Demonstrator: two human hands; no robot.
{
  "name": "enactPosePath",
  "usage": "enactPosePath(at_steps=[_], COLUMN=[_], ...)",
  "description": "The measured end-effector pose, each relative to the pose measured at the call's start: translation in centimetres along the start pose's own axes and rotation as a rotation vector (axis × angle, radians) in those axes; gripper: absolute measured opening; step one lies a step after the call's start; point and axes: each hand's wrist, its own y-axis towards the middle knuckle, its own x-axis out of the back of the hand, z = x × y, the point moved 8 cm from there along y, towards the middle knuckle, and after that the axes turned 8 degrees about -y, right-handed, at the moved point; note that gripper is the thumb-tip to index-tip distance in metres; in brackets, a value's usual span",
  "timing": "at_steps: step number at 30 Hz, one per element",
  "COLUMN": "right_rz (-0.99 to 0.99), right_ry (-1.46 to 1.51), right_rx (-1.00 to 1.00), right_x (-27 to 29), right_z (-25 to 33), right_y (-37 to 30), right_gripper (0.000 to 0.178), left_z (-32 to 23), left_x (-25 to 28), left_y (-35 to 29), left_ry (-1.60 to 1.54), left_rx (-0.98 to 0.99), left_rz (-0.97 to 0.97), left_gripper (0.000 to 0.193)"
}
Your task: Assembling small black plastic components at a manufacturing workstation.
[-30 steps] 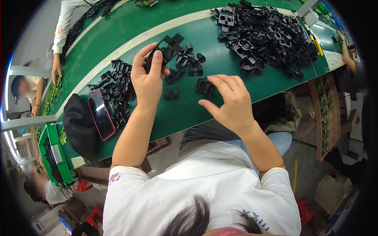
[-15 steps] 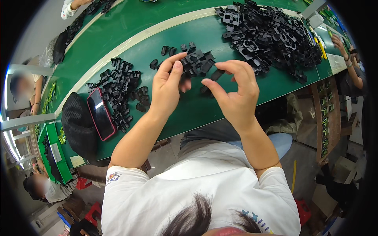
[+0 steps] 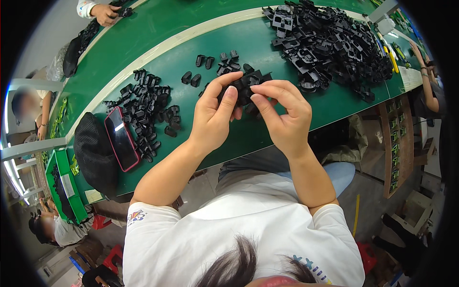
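My left hand [image 3: 214,115] grips a black molded plastic part [image 3: 245,87], its thumb and fingers curled round the near side. From the right, my right hand [image 3: 287,112] meets that part with thumb and forefinger pinched on a small black plastic piece, mostly hidden by the fingertips. More black parts lie on the green table [image 3: 189,112] just beyond and beneath both hands, so their outlines run together. Several loose small black plastic pieces [image 3: 200,60] stand beyond my left hand.
Left of my hands lies a heap of small black pieces [image 3: 146,103], beside a red-edged phone [image 3: 122,138] and a black mesh cap [image 3: 95,153]. A large pile of black plastic frames [image 3: 330,48] fills the far right. Co-workers' hands [image 3: 105,14] show at the edges.
My right hand has moved left, bringing its small piece against the part in my left hand. My left hand has shifted slightly right and nearer. A co-worker's hand at far left has come further into view.
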Motion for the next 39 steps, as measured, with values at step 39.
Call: enactPosePath(at_steps=[39], right_rz=[0.109], right_ry=[-0.145], right_rx=[-0.087], right_x=[1.1], right_z=[0.1], right_y=[0.2], right_gripper=[0.017], left_z=[0.4], left_x=[-0.3], left_y=[-0.3], left_ry=[0.092], left_rx=[-0.004], left_rz=[0.006], left_gripper=[0.025])
